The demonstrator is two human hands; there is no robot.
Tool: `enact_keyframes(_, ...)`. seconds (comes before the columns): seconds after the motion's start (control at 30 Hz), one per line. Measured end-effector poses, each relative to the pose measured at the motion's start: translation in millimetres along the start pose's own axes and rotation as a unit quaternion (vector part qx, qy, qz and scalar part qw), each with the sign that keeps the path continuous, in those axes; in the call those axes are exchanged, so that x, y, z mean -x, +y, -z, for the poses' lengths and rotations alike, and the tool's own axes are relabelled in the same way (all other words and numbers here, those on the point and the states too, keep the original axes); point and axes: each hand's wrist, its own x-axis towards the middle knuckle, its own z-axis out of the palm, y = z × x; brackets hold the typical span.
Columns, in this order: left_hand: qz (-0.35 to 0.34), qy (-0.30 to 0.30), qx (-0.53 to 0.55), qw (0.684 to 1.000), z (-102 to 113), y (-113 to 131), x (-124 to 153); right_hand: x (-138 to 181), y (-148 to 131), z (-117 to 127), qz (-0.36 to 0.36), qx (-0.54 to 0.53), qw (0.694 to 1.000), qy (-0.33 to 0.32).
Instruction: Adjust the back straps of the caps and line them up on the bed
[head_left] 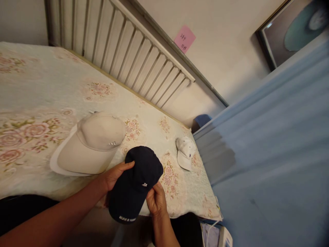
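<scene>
Between my two hands is a dark navy baseball cap, tilted with its brim toward me. It has a small white emblem on the front and white lettering along the brim edge. My left hand grips the cap's left side, thumb on top and the other fingers hidden beneath. On the right, my right hand pinches the side near where crown meets brim. Just beyond my left forearm, a beige cap with a small metallic emblem rests over a white-brimmed one. Farther right lies a white cap with a small dark logo.
A floral cloth covers the table under the caps. Along its far side runs a white radiator against the wall. A blue curtain hangs at the right. Near the right corner sits a white box-like object with a cable.
</scene>
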Motion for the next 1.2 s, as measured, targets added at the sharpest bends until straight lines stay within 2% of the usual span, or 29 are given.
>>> enact_keyframes(0.17, -0.002, 0.006, 0.001, 1.0, 0.8, -0.5, -1.1, 0.7, 0.6, -1.5, 0.006, 0.021, 1.0, 0.016)
enact_keyframes(0.43, -0.016, 0.0, -0.005, 1.0, -1.1, 0.8, 0.4, 0.0, 1.7, 0.3, 0.01, -0.017, 1.0, -0.007)
enact_keyframes(0.7, -0.03, 0.0, -0.012, 0.999, 1.7, -0.6, -3.0, 0.9, 1.8, 1.0, 0.009, -0.005, 1.0, 0.005)
enact_keyframes(0.83, -0.021, 0.012, -0.012, 1.0, -2.0, -0.3, -0.6, 0.4, 2.4, 1.7, 0.004, -0.027, 1.0, -0.006)
enact_keyframes(1.0, -0.022, -0.004, -0.004, 1.0, -4.7, 0.6, 2.1, 0.2, 1.8, 0.8, -0.001, -0.036, 0.999, -0.004)
enact_keyframes(1.2, -0.004, -0.013, 0.0, 1.0, 0.8, -0.5, -0.6, 0.3, 1.8, 1.3, -0.006, -0.048, 0.999, -0.014)
